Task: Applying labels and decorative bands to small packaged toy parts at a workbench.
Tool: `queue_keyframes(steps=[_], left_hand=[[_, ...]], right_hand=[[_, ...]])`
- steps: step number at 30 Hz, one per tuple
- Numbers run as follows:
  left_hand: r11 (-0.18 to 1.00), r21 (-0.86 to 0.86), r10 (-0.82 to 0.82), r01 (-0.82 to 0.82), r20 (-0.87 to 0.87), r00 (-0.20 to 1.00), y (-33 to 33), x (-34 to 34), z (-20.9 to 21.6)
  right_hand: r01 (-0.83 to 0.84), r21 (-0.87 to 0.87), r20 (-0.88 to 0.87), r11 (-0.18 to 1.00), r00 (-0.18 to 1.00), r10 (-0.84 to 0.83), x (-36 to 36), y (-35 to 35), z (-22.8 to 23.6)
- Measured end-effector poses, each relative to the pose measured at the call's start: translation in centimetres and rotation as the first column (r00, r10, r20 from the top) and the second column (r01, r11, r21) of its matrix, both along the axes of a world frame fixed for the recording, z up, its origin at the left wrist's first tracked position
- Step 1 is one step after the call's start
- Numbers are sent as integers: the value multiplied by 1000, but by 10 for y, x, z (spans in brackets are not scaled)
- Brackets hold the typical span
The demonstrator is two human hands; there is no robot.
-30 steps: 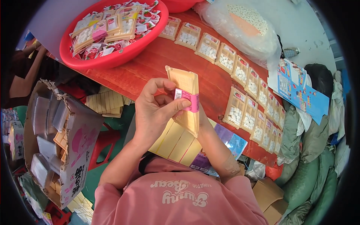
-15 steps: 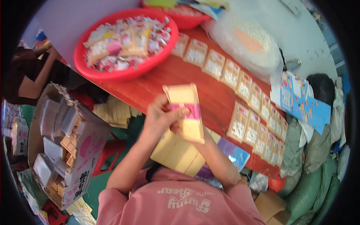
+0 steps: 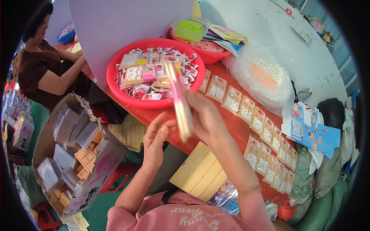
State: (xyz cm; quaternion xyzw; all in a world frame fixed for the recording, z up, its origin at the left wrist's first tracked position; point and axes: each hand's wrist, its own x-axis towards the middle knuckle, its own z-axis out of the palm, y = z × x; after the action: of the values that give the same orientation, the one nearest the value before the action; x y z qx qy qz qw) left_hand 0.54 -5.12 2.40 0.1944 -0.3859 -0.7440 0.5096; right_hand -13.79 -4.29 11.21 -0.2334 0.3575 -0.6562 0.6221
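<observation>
In my right hand [image 3: 206,117] is a cream plastic tray pack [image 3: 179,102] with a pink band. It is turned nearly edge-on and slightly blurred, with its upper end in front of the red basin's near right side. Just left of the pack, my left hand [image 3: 155,144] is empty, its fingers loosely bent and apart. The red basin [image 3: 154,103] holds small wrapped sachets, and several tray packs with white pieces, one a pink-banded pack [image 3: 135,74], lie on top. Open trays [image 3: 232,99] of white pieces stand in two rows along the red table [image 3: 231,133].
A cardboard box [image 3: 90,188] of clear lids and orange trays stands at left. Behind it sits a person [image 3: 42,73] in dark clothing. A bag of white pieces [image 3: 266,69] and a second red basin [image 3: 216,57] are at the back. Yellow sheets [image 3: 200,169] lie near my lap.
The pack has passed from my left hand to my right, turned from face-up to edge-on, and shifted toward the basin. My left hand has let go. The view has shifted.
</observation>
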Motion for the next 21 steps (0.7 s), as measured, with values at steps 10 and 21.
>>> queue_keyframes(steps=[10, 21], left_hand=[[533, -776, 341, 337, 561, 754, 20, -58, 0], [39, -818, 274, 574, 561, 781, 78, -127, -36]], right_hand=[[204, -67, -386, 977, 897, -214, -50, -22, 7], [422, 5, -955, 906, 271, -121, -110, 233, -65]])
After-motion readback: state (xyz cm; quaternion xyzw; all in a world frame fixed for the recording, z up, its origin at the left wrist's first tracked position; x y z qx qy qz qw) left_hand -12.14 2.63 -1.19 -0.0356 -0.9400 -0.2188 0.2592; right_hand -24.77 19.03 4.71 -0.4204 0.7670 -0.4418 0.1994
